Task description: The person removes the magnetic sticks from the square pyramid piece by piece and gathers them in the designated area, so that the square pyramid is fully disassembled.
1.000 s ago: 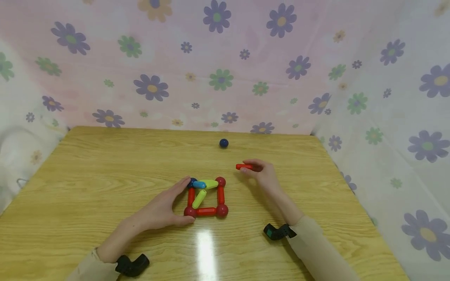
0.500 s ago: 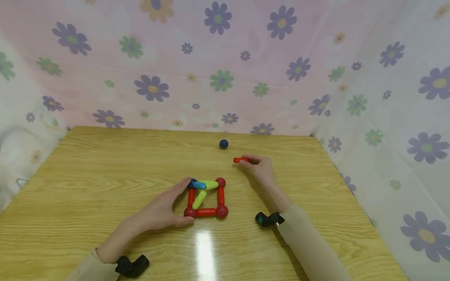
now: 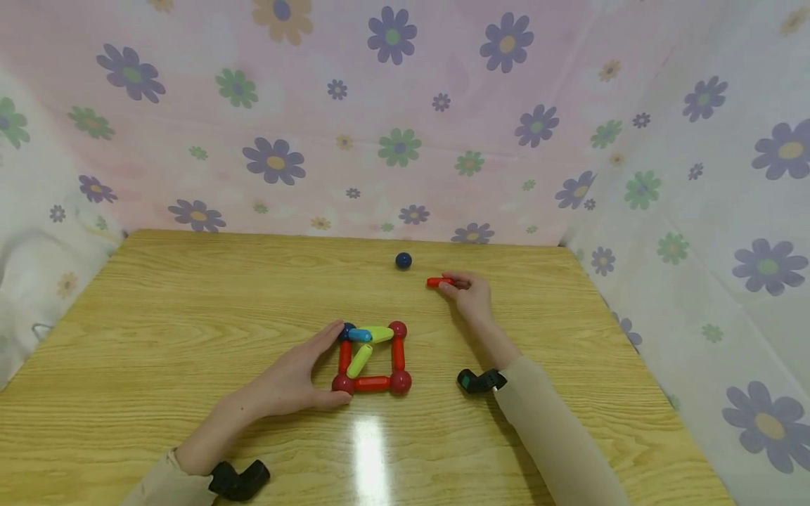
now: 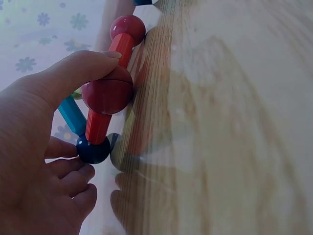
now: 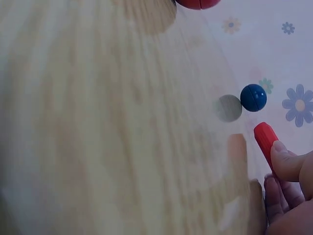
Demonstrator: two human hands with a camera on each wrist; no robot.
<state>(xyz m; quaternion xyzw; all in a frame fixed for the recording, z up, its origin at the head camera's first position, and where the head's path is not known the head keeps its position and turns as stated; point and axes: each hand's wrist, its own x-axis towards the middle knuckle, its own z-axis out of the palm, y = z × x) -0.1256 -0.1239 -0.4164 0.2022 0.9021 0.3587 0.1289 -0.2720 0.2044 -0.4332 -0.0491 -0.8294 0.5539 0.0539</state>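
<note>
My left hand (image 3: 287, 376) grips the left side of a magnetic building frame made of balls and rods. Its thumb rests on the front left red ball (image 4: 107, 95), its fingers on the dark blue corner ball (image 4: 93, 149). Red rods (image 3: 372, 384) form three sides of the square; a yellow-green rod (image 3: 380, 334) runs along the back. A light blue rod (image 3: 360, 335) and another yellow-green rod (image 3: 360, 360) point up and inward from the left corners. Further back, my right hand (image 3: 471, 299) pinches a loose red magnetic rod (image 5: 265, 139) between thumb and fingers.
A single dark blue ball (image 3: 403, 261) lies near the back of the wooden table (image 3: 240, 281), just beyond the held rod's free end. Flowered cloth (image 3: 354, 140) hangs behind the table and along its sides. Each wrist carries a black camera mount (image 3: 482, 381).
My right hand has moved toward the back of the table with the red rod, closer to the loose blue ball. The left hand and the frame have stayed in place.
</note>
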